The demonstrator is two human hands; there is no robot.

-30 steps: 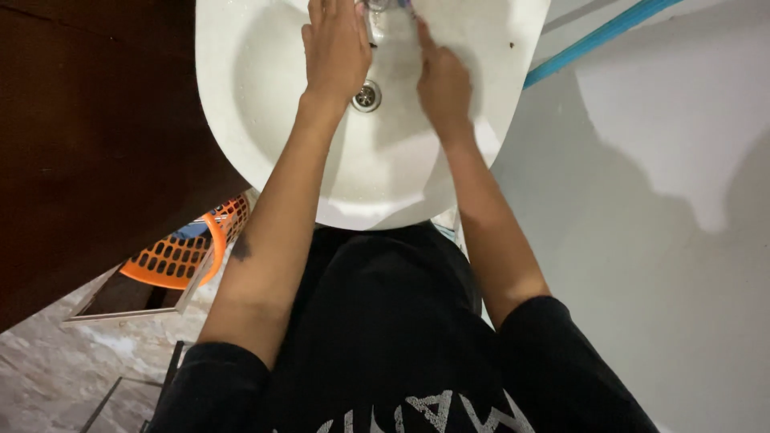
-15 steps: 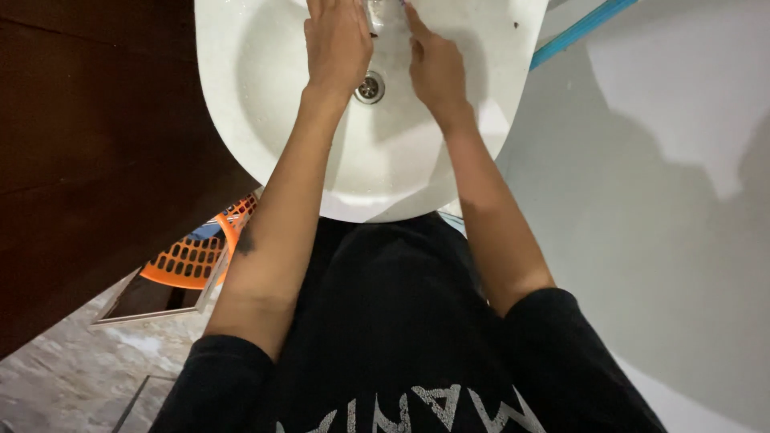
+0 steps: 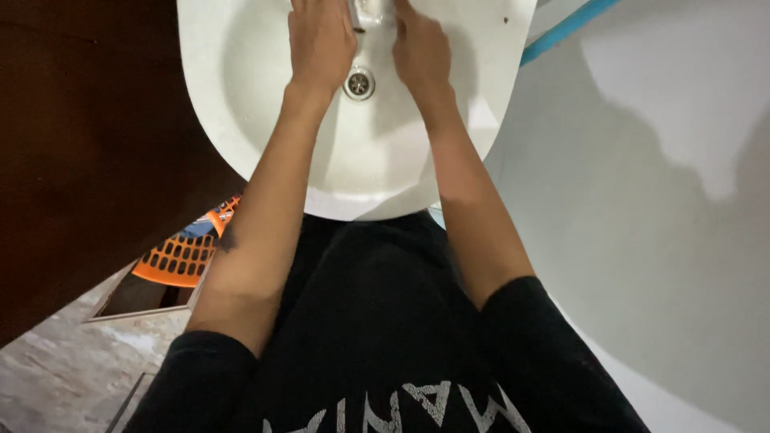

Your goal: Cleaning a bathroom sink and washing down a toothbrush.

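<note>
Fingers (image 3: 309,12) of the left hand (image 3: 321,40) lie close together and fairly flat, stretched toward the top edge of the frame, where their tips are cut off; whether they grip anything cannot be told. The right hand (image 3: 421,48) is beside it, a little to the right, its fingers (image 3: 403,14) also running out of view at the top edge, so their hold, if any, cannot be told either. Between the two hands, at the very top centre of the frame, a small metal fitting (image 3: 362,12) shows, too cropped to make out clearly.

Both hands are over the bowl of a white sink (image 3: 241,104), which fills the upper middle of the frame. Its round metal drain (image 3: 358,82) sits just below the gap between the hands, near the left wrist. Both bare forearms run down from the sink to the short sleeves of a black shirt (image 3: 377,321) with pale lettering at the bottom of the frame.

At the upper left stands a dark brown panel (image 3: 88,136). Below it, at the left middle, part of an orange plastic basket (image 3: 180,256) with slotted walls peeks out beside the left forearm. A pale wall (image 3: 658,200) fills the right side, crossed at the upper right by a blue pipe (image 3: 569,28). Mottled grey floor (image 3: 56,369) shows at the lower left.
</note>
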